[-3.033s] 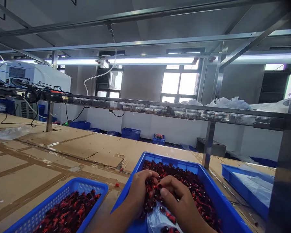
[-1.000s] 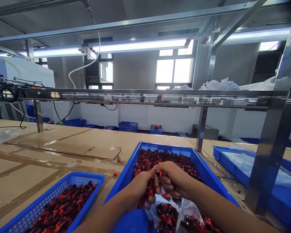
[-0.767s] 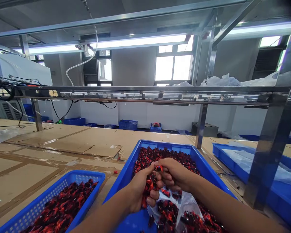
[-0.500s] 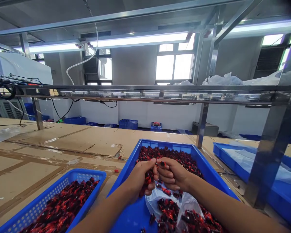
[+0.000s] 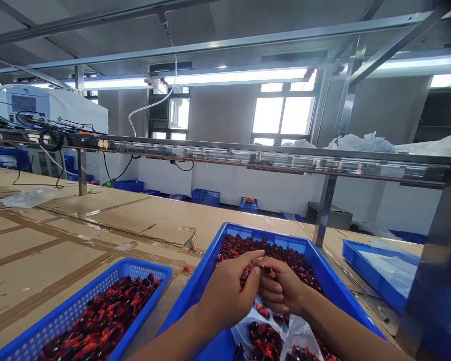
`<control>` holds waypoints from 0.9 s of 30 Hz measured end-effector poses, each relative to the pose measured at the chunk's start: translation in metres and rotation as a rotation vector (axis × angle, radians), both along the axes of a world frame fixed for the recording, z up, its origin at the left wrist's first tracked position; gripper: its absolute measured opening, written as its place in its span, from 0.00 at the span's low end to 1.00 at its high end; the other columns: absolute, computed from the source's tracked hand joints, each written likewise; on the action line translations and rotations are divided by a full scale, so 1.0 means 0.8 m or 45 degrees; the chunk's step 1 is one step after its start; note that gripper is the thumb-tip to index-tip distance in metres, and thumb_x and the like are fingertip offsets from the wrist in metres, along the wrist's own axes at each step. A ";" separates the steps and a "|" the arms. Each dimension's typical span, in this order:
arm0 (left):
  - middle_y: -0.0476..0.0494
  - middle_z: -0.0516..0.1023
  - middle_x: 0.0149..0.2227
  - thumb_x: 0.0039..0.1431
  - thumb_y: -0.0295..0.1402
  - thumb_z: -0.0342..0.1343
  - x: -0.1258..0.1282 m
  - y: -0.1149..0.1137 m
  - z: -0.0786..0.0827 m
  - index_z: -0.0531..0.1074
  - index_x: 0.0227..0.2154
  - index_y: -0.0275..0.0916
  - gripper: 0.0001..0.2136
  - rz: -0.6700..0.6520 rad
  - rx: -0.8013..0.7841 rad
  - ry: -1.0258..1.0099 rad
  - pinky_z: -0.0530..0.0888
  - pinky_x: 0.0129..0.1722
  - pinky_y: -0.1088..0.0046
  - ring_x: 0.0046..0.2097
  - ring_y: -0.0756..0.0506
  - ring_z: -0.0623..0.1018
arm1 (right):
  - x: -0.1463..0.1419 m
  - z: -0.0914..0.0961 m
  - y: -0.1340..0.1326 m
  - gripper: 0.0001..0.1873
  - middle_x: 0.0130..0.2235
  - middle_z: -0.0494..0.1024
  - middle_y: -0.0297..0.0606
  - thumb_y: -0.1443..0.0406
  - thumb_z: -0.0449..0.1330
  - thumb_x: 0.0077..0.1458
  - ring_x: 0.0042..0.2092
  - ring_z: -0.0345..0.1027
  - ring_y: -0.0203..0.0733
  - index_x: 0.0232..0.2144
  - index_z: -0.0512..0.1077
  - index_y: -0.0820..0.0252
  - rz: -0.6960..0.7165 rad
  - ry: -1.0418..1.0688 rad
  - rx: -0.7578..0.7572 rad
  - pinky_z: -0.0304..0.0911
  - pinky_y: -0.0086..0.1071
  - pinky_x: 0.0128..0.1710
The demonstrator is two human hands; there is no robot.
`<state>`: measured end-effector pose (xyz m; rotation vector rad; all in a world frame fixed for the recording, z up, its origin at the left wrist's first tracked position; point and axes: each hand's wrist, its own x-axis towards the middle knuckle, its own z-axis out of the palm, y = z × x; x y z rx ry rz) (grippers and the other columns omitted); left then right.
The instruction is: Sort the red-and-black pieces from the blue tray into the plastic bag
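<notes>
Both hands meet above a large blue tray (image 5: 190,296) heaped with small red-and-black pieces (image 5: 281,250). My left hand (image 5: 229,291), its back towards me, is curled with red pieces showing between thumb and forefinger. Its fingertips reach over those of my right hand (image 5: 285,291), which is closed round a small black-and-red piece (image 5: 266,271). What kind of part these pieces are, I cannot tell. Below the hands, crumpled translucent plastic (image 5: 300,333) lies in the tray with more pieces on it.
To the left, a perforated blue basket (image 5: 145,265) holds many similar pieces. One loose red piece (image 5: 186,268) lies on the cardboard-covered table (image 5: 113,215). A metal post (image 5: 325,210) stands behind the tray, and another blue tray (image 5: 355,255) with white sheeting is at right.
My left hand has turned over, its back now towards me, and its fingers have moved across my right fingertips. My right hand keeps its piece. The view has shifted left and tilted slightly.
</notes>
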<state>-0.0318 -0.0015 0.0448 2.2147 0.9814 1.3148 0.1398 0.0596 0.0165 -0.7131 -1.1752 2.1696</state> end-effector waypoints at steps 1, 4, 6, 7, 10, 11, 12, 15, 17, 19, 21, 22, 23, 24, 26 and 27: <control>0.43 0.78 0.46 0.64 0.32 0.49 0.000 0.001 -0.002 0.69 0.56 0.42 0.19 -0.026 0.016 0.040 0.69 0.47 0.72 0.44 0.44 0.77 | 0.001 0.000 0.000 0.30 0.06 0.49 0.25 0.53 0.52 0.55 0.08 0.38 0.28 0.08 0.49 0.55 -0.022 -0.013 -0.005 0.43 0.22 0.03; 0.42 0.77 0.50 0.63 0.30 0.49 0.001 0.002 -0.007 0.67 0.58 0.42 0.21 -0.079 0.049 0.101 0.69 0.50 0.71 0.48 0.43 0.77 | -0.001 0.001 -0.003 0.31 0.07 0.51 0.26 0.53 0.43 0.60 0.08 0.38 0.29 0.08 0.51 0.56 -0.081 -0.067 -0.030 0.43 0.22 0.03; 0.43 0.76 0.50 0.63 0.29 0.49 0.002 0.002 -0.008 0.67 0.59 0.44 0.21 -0.100 0.072 0.104 0.70 0.50 0.71 0.49 0.43 0.77 | -0.004 0.002 -0.005 0.33 0.07 0.50 0.28 0.53 0.38 0.62 0.08 0.39 0.29 0.07 0.51 0.56 -0.097 -0.118 -0.047 0.41 0.22 0.03; 0.44 0.76 0.50 0.63 0.29 0.48 0.003 0.001 -0.008 0.67 0.58 0.45 0.21 -0.109 0.088 0.102 0.70 0.50 0.71 0.49 0.43 0.77 | -0.006 0.003 -0.007 0.34 0.06 0.50 0.28 0.53 0.37 0.63 0.08 0.39 0.30 0.07 0.51 0.56 -0.102 -0.144 -0.052 0.39 0.22 0.03; 0.46 0.76 0.51 0.63 0.28 0.49 0.005 0.000 -0.007 0.68 0.57 0.46 0.20 -0.126 0.138 0.077 0.70 0.52 0.71 0.50 0.44 0.76 | -0.010 0.007 -0.011 0.33 0.07 0.51 0.28 0.51 0.43 0.61 0.09 0.42 0.29 0.07 0.53 0.57 -0.150 -0.176 -0.038 0.37 0.22 0.04; 0.46 0.76 0.51 0.63 0.28 0.49 0.005 0.000 -0.007 0.69 0.57 0.46 0.19 -0.122 0.155 0.064 0.70 0.52 0.71 0.50 0.44 0.76 | -0.011 0.010 -0.013 0.31 0.08 0.53 0.28 0.50 0.46 0.60 0.09 0.43 0.29 0.09 0.55 0.57 -0.188 -0.163 -0.022 0.37 0.21 0.05; 0.45 0.76 0.51 0.64 0.28 0.49 0.005 0.000 -0.006 0.69 0.56 0.46 0.19 -0.113 0.168 0.055 0.70 0.51 0.72 0.49 0.45 0.77 | -0.012 0.013 -0.016 0.29 0.09 0.54 0.27 0.50 0.49 0.58 0.11 0.45 0.28 0.11 0.57 0.58 -0.243 -0.137 0.003 0.38 0.20 0.07; 0.44 0.77 0.49 0.65 0.30 0.49 0.003 0.000 -0.006 0.71 0.54 0.46 0.17 -0.068 0.179 0.041 0.72 0.49 0.72 0.47 0.45 0.78 | -0.014 0.027 -0.026 0.20 0.13 0.57 0.23 0.51 0.57 0.53 0.13 0.46 0.27 0.21 0.63 0.58 -0.436 -0.036 0.116 0.37 0.19 0.10; 0.44 0.77 0.49 0.65 0.31 0.49 0.002 0.001 -0.006 0.71 0.55 0.45 0.17 -0.034 0.175 0.040 0.72 0.48 0.71 0.47 0.44 0.78 | -0.014 0.034 -0.032 0.16 0.14 0.56 0.22 0.51 0.60 0.51 0.13 0.45 0.27 0.26 0.66 0.57 -0.517 0.007 0.219 0.36 0.19 0.11; 0.45 0.77 0.50 0.65 0.32 0.49 0.001 0.003 -0.006 0.70 0.55 0.45 0.17 -0.012 0.172 0.040 0.72 0.48 0.71 0.47 0.44 0.78 | -0.013 0.037 -0.035 0.15 0.14 0.56 0.22 0.51 0.61 0.51 0.14 0.44 0.28 0.31 0.69 0.57 -0.527 0.030 0.310 0.36 0.20 0.11; 0.45 0.76 0.51 0.65 0.31 0.49 0.000 0.003 -0.006 0.70 0.55 0.46 0.17 -0.017 0.172 0.032 0.72 0.49 0.72 0.48 0.44 0.77 | -0.012 0.035 -0.035 0.17 0.14 0.56 0.22 0.51 0.60 0.52 0.14 0.44 0.28 0.35 0.71 0.58 -0.503 0.072 0.387 0.38 0.21 0.11; 0.46 0.76 0.51 0.65 0.31 0.49 0.001 0.004 -0.006 0.70 0.55 0.46 0.17 -0.030 0.177 0.026 0.71 0.49 0.72 0.48 0.45 0.77 | -0.012 0.033 -0.035 0.18 0.14 0.56 0.22 0.51 0.59 0.53 0.14 0.44 0.28 0.37 0.72 0.59 -0.481 0.102 0.412 0.38 0.21 0.11; 0.46 0.76 0.51 0.65 0.31 0.49 0.001 0.004 -0.006 0.70 0.55 0.45 0.17 -0.045 0.185 0.020 0.71 0.50 0.73 0.49 0.45 0.77 | -0.011 0.031 -0.034 0.19 0.14 0.56 0.22 0.51 0.58 0.54 0.14 0.44 0.28 0.39 0.72 0.60 -0.454 0.134 0.425 0.38 0.21 0.12; 0.46 0.76 0.51 0.65 0.31 0.49 0.002 0.004 -0.006 0.70 0.55 0.45 0.17 -0.058 0.196 0.013 0.70 0.50 0.73 0.49 0.45 0.77 | -0.011 0.029 -0.034 0.21 0.14 0.56 0.22 0.50 0.57 0.55 0.14 0.44 0.29 0.41 0.72 0.60 -0.418 0.160 0.423 0.39 0.21 0.12; 0.47 0.74 0.53 0.65 0.31 0.49 0.003 0.004 -0.006 0.69 0.57 0.45 0.18 -0.064 0.211 0.000 0.68 0.53 0.74 0.52 0.46 0.75 | -0.011 0.025 -0.033 0.24 0.14 0.57 0.23 0.47 0.54 0.56 0.14 0.43 0.29 0.42 0.72 0.59 -0.328 0.182 0.372 0.39 0.22 0.12; 0.47 0.74 0.54 0.65 0.31 0.49 0.003 0.005 -0.006 0.68 0.57 0.46 0.18 -0.053 0.207 -0.003 0.68 0.53 0.74 0.53 0.46 0.74 | -0.013 0.023 -0.033 0.25 0.14 0.57 0.23 0.45 0.54 0.56 0.14 0.44 0.29 0.41 0.72 0.59 -0.294 0.180 0.342 0.39 0.22 0.11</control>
